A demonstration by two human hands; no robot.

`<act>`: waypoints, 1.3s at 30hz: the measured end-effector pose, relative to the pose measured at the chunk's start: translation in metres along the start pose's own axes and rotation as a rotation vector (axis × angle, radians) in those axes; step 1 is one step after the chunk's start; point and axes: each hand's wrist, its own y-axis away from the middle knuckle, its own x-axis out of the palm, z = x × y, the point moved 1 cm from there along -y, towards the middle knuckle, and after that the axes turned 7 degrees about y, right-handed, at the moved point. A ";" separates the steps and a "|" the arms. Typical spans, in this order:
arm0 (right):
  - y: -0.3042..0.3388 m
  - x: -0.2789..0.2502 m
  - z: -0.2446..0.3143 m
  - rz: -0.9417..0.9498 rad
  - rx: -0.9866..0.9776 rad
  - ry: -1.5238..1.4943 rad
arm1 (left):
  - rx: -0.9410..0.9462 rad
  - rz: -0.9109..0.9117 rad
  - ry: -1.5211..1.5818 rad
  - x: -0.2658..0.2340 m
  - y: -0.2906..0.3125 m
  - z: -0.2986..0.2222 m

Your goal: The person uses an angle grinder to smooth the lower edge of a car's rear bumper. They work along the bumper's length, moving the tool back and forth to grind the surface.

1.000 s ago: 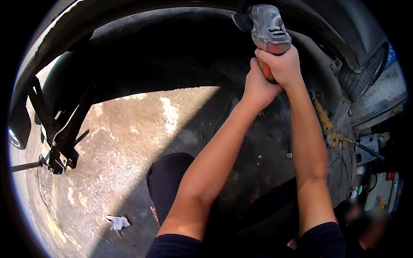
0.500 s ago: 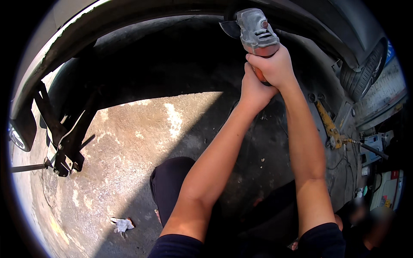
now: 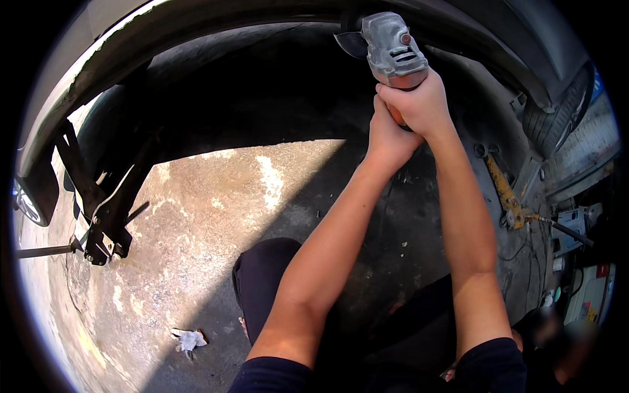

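Both my arms reach forward to an angle grinder (image 3: 395,52) with a grey head and a reddish-orange body. My right hand (image 3: 424,101) is wrapped round the body just behind the grey head. Pressed against it from the left, my left hand (image 3: 388,134) is closed round the rear of the same tool. The dark disc guard (image 3: 352,44) sticks out left of the head, close beneath the lower edge of a car body (image 3: 262,14). Shadow hides the disc and whatever it may touch.
A black scissor jack (image 3: 98,216) stands under the car at left, with a bar out to the side. On the right are a yellow jack-like tool (image 3: 504,190), a tyre (image 3: 557,124) and a blue-grey box (image 3: 569,229). A crumpled white glove-like cloth (image 3: 189,340) lies on the concrete.
The view has shifted very slightly, so the floor and the jack sit a little differently. Both hands keep their hold on the angle grinder near the car's edge.
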 end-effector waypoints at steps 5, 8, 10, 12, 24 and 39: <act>-0.003 0.001 -0.005 -0.012 0.007 0.016 | -0.036 -0.025 -0.069 0.000 0.000 0.000; -0.002 0.000 -0.009 -0.014 0.013 0.014 | -0.089 -0.017 -0.079 0.000 0.001 -0.001; 0.002 -0.001 -0.007 -0.018 0.030 -0.016 | -0.089 -0.008 -0.089 0.001 0.001 -0.002; 0.001 -0.001 -0.005 -0.023 -0.018 -0.011 | -0.037 -0.005 -0.102 0.001 0.001 -0.002; -0.004 -0.003 -0.009 -0.018 0.044 0.009 | -0.089 0.013 -0.114 -0.001 0.002 -0.007; 0.001 -0.003 0.000 -0.011 -0.014 0.023 | -0.080 0.031 -0.078 -0.002 0.004 -0.012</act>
